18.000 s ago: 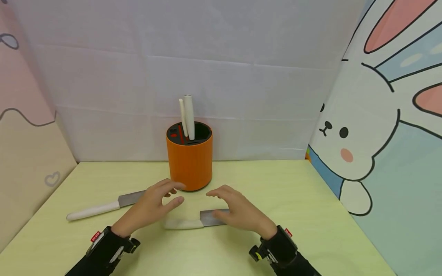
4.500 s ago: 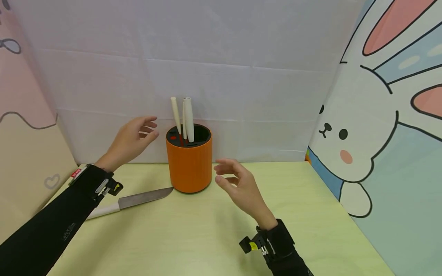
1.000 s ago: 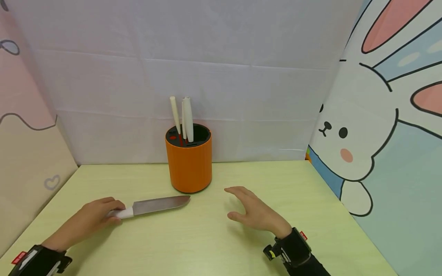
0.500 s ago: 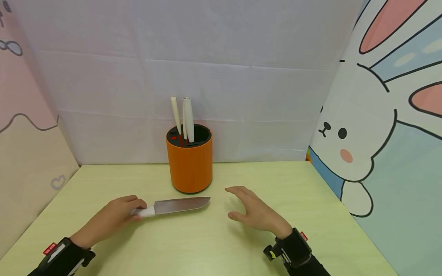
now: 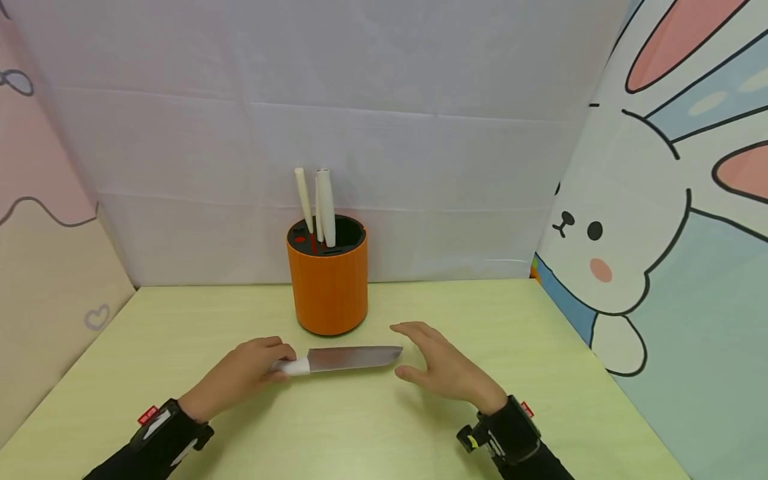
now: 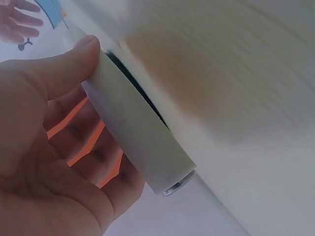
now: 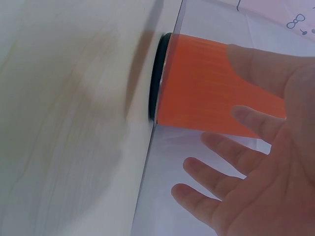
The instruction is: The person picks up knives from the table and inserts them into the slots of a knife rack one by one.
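Note:
My left hand pinches a kitchen knife by its white handle, thumb on one side and fingers on the other. The broad steel blade points right, low over the table in front of the knife block. In the left wrist view the handle shows its butt end, with the fingers partly behind it. My right hand holds nothing; its spread thumb and fingers are close to the blade tip. The right wrist view shows those straight fingers in front of the orange block.
Several white handles stand in the black top of the orange block, at the back of the pale yellow table. A white cloth wall rises behind it, and a rabbit-print panel borders the right side.
Eighteen seconds ago two knives lay on the table; one is gone and the block has another handle. Since then the left hand has gripped the remaining knife and carried it right; lately the right stays.

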Demonstrator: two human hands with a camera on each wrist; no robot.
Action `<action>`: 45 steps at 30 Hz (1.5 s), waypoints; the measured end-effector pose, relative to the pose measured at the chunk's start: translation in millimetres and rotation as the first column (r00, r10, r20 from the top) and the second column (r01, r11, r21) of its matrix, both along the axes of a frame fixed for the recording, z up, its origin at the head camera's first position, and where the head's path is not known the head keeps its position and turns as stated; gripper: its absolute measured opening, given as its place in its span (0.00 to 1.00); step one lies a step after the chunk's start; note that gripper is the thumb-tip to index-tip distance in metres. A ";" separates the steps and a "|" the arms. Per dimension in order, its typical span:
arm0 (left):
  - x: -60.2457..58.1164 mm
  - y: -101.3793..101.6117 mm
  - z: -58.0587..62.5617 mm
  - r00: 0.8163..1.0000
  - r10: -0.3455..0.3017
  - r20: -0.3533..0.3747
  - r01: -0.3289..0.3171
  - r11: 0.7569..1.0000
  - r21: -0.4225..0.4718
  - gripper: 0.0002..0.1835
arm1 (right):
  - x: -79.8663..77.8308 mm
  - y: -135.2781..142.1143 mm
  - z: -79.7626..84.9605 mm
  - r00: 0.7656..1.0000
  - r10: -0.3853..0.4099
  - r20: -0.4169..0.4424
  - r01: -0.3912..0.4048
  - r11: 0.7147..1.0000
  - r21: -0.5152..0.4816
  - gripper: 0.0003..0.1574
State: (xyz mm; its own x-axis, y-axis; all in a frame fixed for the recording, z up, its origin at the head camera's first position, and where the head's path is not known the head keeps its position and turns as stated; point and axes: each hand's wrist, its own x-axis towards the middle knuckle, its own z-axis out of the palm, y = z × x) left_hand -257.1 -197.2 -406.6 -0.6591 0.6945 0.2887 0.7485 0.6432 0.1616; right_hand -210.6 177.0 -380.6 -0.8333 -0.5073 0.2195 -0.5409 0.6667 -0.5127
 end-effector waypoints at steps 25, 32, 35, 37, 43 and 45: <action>3.7 83.5 -17.6 0.998 -0.049 0.049 0.045 0.997 0.070 0.14 | 0.5 1.5 -4.3 0.999 0.032 -0.024 -0.032 0.999 -0.009 0.41; 2.7 92.3 -20.4 0.995 -0.052 0.087 0.047 0.997 0.057 0.13 | 0.0 1.5 -4.6 1.000 0.021 -0.020 -0.021 1.000 0.002 0.41; 3.8 94.5 -20.7 0.995 -0.050 0.088 0.045 0.997 0.056 0.13 | -0.4 1.3 -5.0 1.000 0.022 -0.013 -0.022 1.000 0.000 0.41; 4.5 95.7 -20.9 0.995 -0.049 0.084 0.045 0.998 0.047 0.13 | -0.6 1.0 -5.6 1.000 0.023 -0.016 -0.023 1.000 0.001 0.41; 6.5 97.5 -21.4 0.995 -0.043 0.089 0.040 0.999 0.034 0.13 | 0.4 0.7 -5.3 1.000 0.015 -0.014 -0.015 1.000 -0.003 0.41; 7.1 98.0 -21.0 0.995 -0.039 0.095 0.036 0.999 0.037 0.13 | 0.8 0.7 -5.2 1.000 0.011 -0.016 -0.011 1.000 0.000 0.41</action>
State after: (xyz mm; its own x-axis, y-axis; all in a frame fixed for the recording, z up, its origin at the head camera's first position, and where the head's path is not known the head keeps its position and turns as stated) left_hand -250.0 -99.3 -427.6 -0.6583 0.7099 0.2505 0.7522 0.6074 0.2555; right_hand -209.8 177.8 -385.8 -0.8239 -0.5166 0.2330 -0.5566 0.6605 -0.5039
